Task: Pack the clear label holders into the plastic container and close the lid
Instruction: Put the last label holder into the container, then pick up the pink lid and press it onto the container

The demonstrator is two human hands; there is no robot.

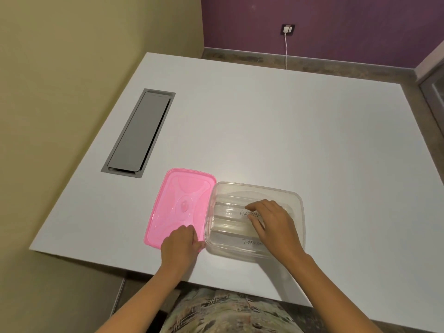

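A clear plastic container point(296, 200) sits on the white table near its front edge. Inside it lie clear label holders point(228, 217) side by side, with handwritten labels partly visible. My right hand point(271, 224) reaches into the container, fingers spread over the holders and touching them. The pink lid point(177, 203) lies flat on the table just left of the container. My left hand point(180, 246) rests on the lid's near right corner, next to the container's left wall, fingers curled over the edge.
A grey cable hatch point(139, 131) is set into the white table point(288, 128) at the left. A wall socket with a white charger and cable point(287, 32) is on the purple wall behind. Table edges run close at front and left.
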